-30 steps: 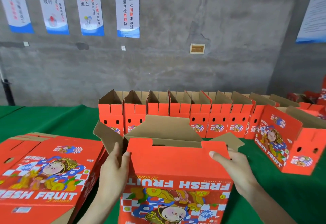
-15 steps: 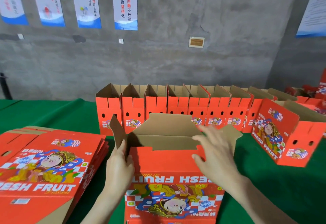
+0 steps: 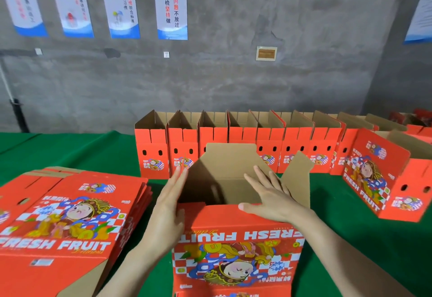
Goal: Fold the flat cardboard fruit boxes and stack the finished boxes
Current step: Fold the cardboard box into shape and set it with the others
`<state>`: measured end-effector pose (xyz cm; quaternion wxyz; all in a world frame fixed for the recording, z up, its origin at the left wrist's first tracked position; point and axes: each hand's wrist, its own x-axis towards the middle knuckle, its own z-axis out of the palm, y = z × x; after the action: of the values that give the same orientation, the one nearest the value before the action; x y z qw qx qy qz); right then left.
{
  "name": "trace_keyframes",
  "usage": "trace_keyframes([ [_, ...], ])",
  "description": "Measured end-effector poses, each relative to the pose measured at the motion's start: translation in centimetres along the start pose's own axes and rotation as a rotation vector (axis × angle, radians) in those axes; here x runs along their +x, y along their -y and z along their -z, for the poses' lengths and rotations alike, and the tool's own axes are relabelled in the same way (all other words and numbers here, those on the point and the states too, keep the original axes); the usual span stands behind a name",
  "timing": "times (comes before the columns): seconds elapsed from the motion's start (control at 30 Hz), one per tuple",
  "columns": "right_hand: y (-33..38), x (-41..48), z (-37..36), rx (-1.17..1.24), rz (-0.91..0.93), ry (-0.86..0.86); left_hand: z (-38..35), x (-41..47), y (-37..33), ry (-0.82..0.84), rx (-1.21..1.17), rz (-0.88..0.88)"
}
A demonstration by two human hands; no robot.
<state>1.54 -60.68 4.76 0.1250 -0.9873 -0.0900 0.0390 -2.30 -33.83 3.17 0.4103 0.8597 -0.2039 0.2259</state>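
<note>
A red printed cardboard fruit box (image 3: 236,245), opened into a tube and standing upside down (its "FRESH FRUIT" lettering reads inverted), sits on the green cloth-covered table (image 3: 70,151) directly in front of the person, between the two forearms; its long axis runs left to right across the view. The left hand (image 3: 170,203) lies flat, fingers together and extended, against the box's left end, where a brown end flap (image 3: 194,179) slants inward; it presses rather than grips. The right hand (image 3: 268,198) is spread open, palm down over the near red flap (image 3: 222,215), fingers reaching into the open mouth and thumb along the flap's edge; it clamps on nothing. The far brown flap (image 3: 233,156) stands upright, and the right-end flap (image 3: 297,179) splays outward just beyond the right hand, so that hand is plainly the nearer one to fold it in. A pile of flat red boxes (image 3: 65,215) lies to the left; a row of finished red boxes (image 3: 245,142) stands along the table's far side, well apart from the hands.
</note>
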Motion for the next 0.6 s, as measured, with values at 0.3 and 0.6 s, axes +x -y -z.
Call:
trace_keyframes([
  [0.3,0.2,-0.2,-0.3,0.014,0.001,0.013,0.5,4.0,-0.2,0.163,0.226,0.161],
  [0.6,0.2,-1.8,-0.1,-0.069,0.012,-0.291,-1.2,7.2,1.1,0.402,0.098,0.345],
])
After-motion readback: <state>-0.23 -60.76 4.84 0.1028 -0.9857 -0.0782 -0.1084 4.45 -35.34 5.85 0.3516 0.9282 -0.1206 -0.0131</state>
